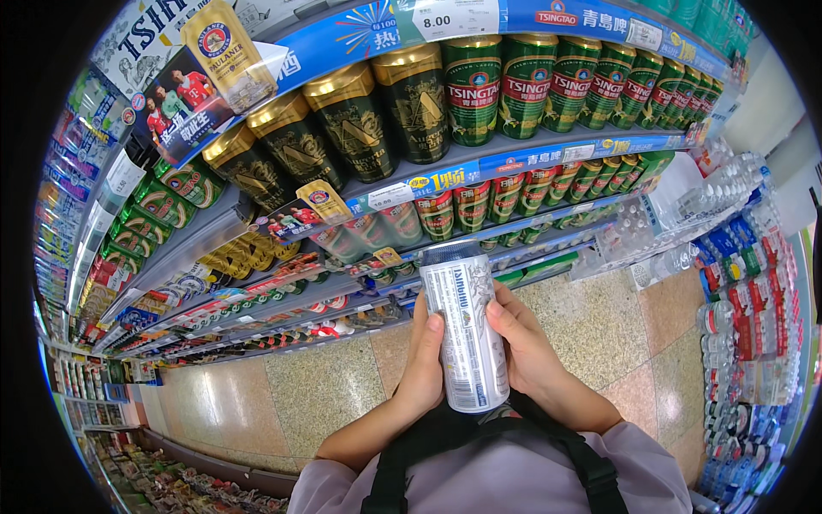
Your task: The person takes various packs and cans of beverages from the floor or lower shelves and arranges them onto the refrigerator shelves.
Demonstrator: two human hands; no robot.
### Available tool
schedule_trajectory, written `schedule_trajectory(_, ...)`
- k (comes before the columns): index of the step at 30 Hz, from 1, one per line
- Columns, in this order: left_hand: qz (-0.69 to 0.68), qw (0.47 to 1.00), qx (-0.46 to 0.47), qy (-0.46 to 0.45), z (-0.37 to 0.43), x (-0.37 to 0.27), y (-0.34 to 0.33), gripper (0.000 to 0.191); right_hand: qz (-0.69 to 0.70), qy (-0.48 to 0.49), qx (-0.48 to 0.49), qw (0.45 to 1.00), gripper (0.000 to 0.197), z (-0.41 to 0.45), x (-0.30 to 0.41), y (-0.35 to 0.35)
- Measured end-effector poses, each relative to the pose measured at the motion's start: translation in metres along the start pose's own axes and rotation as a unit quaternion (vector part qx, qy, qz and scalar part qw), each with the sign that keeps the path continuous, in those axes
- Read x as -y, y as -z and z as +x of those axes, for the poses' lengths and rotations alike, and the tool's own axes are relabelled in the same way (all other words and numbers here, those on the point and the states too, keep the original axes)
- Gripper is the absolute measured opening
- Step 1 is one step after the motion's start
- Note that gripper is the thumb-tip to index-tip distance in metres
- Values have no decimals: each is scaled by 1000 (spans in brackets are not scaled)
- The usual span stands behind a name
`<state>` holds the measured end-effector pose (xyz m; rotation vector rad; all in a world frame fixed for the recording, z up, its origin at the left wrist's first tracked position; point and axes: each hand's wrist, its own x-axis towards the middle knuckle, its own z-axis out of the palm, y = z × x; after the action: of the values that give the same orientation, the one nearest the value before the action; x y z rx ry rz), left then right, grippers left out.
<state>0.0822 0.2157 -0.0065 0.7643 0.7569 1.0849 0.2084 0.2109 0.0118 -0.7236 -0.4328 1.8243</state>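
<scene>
A tall white Tsingtao beer can (pixel 461 327) with a blue top rim is held between both hands in front of my chest. My left hand (pixel 426 356) grips its left side, thumb on the printed face. On the opposite side, my right hand (pixel 523 340) presses its thumb near the can's edge. Blue writing and a barcode face up toward me, and the top tilts away. Most of my fingers are hidden behind the can. Beyond it, a shelf carries green Tsingtao cans (pixel 472 96) and dark Augerta cans (pixel 414 106) with gold tops.
Smaller red-and-green cans (pixel 472 209) line a lower shelf. A price rail (pixel 514 164) runs along the shelf edge, with cardboard promotional signs (pixel 225 70) jutting out. Shrink-wrapped bottle packs (pixel 751 308) are stacked at right. Packaged goods (pixel 186 482) fill a low display at lower left, across the tiled floor (pixel 314 392).
</scene>
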Motion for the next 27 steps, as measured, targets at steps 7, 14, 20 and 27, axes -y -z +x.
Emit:
schedule_trajectory(7,-21,1000,16,9,-1,-1,-1,59,5,5,-37,999,50,0,-3,-1)
schedule_trajectory(14,4,1000,11,10,-2,0,3,62,-12,15,-45,999,50,-1,-6,-2)
schedule_trajectory(20,12,1000,2,10,-4,-6,-5,64,-71,17,-15,997,51,1,-6,-1)
schedule_trajectory(27,-24,1000,6,-7,-5,-8,-6,62,-99,33,-18,994,49,0,-8,5)
